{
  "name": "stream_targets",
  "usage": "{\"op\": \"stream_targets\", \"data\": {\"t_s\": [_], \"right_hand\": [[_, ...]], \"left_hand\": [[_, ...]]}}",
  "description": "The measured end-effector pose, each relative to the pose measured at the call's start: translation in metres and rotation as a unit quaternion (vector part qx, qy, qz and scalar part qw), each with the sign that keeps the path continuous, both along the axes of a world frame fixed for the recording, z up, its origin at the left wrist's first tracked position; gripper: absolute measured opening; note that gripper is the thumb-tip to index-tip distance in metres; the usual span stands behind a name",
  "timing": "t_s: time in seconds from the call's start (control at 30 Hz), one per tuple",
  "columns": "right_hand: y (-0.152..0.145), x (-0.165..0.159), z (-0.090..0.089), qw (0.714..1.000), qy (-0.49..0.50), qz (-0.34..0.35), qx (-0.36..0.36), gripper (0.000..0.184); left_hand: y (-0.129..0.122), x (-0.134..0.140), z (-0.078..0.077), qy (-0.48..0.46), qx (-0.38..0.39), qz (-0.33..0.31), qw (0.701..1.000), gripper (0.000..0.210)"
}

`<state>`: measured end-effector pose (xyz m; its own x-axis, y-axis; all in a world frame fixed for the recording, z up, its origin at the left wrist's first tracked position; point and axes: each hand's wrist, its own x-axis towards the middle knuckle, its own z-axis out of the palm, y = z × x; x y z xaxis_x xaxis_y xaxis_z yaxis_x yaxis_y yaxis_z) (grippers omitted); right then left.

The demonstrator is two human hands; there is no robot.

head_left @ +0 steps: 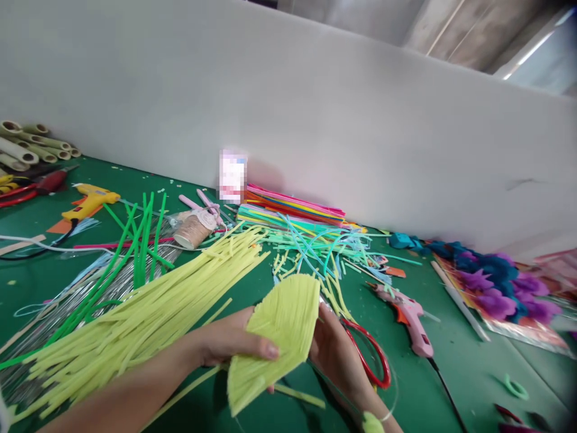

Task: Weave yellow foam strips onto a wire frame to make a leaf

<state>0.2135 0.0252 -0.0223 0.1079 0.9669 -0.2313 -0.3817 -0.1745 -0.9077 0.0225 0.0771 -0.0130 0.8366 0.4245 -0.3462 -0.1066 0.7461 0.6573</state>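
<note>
A yellow-green leaf-shaped piece [282, 328] made of fuzzy pipe cleaners set side by side is held up over the table. My left hand [238, 340] grips it, thumb across the front and fingers behind. At its right edge is my right hand [336, 346], closed against the piece; its fingertips are partly hidden behind it. Red-handled scissors [383, 361] lie just right of my right hand, partly covered by it. To the left spreads a thick bundle of loose yellow-green pipe cleaners [157, 310].
A pink glue gun [412, 322] lies at right, a yellow one [90, 201] at left. Green stems [144, 246], a twine spool [196, 228] and coloured pipe cleaners [293, 207] lie farther back. Purple flowers [496, 300] are at far right, bamboo tubes [36, 144] at far left.
</note>
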Motion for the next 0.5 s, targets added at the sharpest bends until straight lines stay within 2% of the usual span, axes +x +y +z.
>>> {"op": "stream_targets", "data": {"t_s": [0.1, 0.17, 0.2, 0.27, 0.37, 0.4, 0.5], "right_hand": [[0.001, 0.006, 0.002, 0.993, 0.108, 0.021, -0.042, 0.044], [0.0, 0.008, 0.004, 0.988, 0.143, 0.024, -0.043, 0.048], [0.0, 0.008, 0.005, 0.987, 0.151, 0.025, -0.04, 0.051], [-0.002, 0.007, 0.006, 0.988, 0.149, 0.02, -0.024, 0.055], [-0.007, 0.003, 0.006, 0.994, 0.109, 0.004, 0.014, 0.049], [-0.009, 0.002, 0.005, 0.995, 0.091, 0.001, 0.028, 0.055], [-0.014, -0.002, 0.004, 0.998, 0.044, 0.015, 0.053, 0.088]], "left_hand": [[0.001, -0.001, 0.002, 0.026, -0.057, 0.024, 0.998, 0.04], [0.001, 0.001, 0.004, 0.026, -0.094, 0.056, 0.994, 0.043], [0.002, 0.002, 0.004, 0.022, -0.103, 0.076, 0.992, 0.048], [0.004, 0.003, 0.005, 0.024, -0.108, 0.074, 0.991, 0.056], [0.006, 0.006, 0.006, 0.015, -0.104, 0.064, 0.992, 0.065], [0.007, 0.007, 0.007, 0.004, -0.105, 0.078, 0.991, 0.063], [0.009, 0.01, 0.011, -0.029, -0.1, 0.138, 0.985, 0.049]]}}
